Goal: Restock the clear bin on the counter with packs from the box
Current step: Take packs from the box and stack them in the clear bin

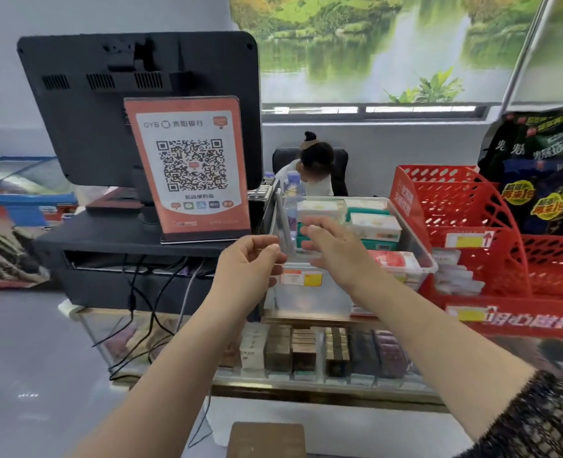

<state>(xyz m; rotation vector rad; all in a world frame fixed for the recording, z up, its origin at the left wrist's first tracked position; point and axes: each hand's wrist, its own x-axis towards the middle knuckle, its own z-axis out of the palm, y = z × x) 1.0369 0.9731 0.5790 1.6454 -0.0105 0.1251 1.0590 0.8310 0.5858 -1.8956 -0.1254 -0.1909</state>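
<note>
Shop bench (306, 390): one clear bin (309, 299), at least four packs (375, 226) inside; one red rack (465, 200) beside. Left hand (250, 259) pinches bin's lid (281, 219); right hand (336, 249) grip unclear.

The orange sign (187, 166) reads "GYB 贵阳银行" above a QR code; the label on the clear bin (309, 300) and print on the red rack (471, 226) are too blurred to read

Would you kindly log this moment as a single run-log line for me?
left hand: pinches clear lid | right hand: on lid, grip unclear | clear bin: holds packs | box: below, untouched
</note>
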